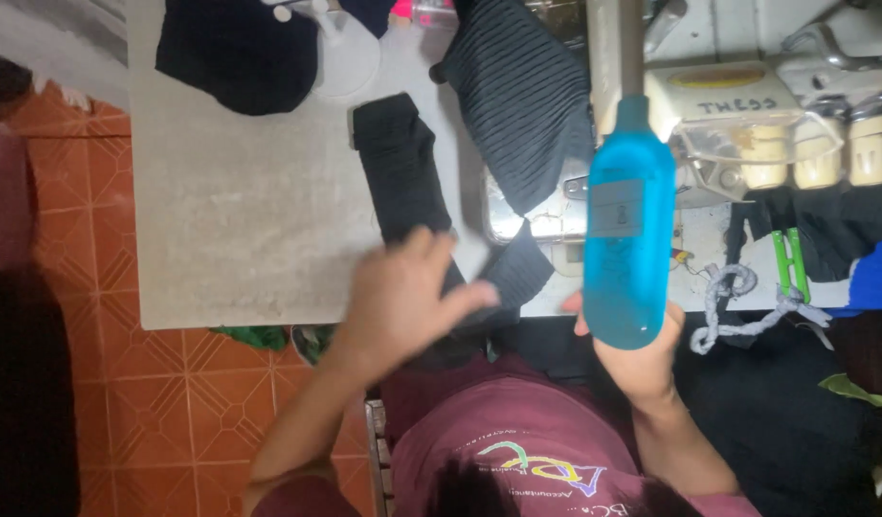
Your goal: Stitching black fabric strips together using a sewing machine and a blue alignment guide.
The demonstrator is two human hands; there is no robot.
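your left hand [402, 292] lies open, fingers spread, pressing the long black ribbed fabric strip [402, 177] flat so it stays put. your right hand [642, 359] grips the translucent blue plastic tool handle [630, 244] upright beside it. beyond both hands: a pale grey worktable [240, 220]; left, orange floor tiles [163, 402].

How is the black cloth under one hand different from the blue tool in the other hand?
The black cloth is dark, soft and lies flat on the grey table under the left hand. The blue tool is bright, hard and held upright off the table by the right hand. The cloth is a flat strip; the tool is rounded. Both are long and narrow.
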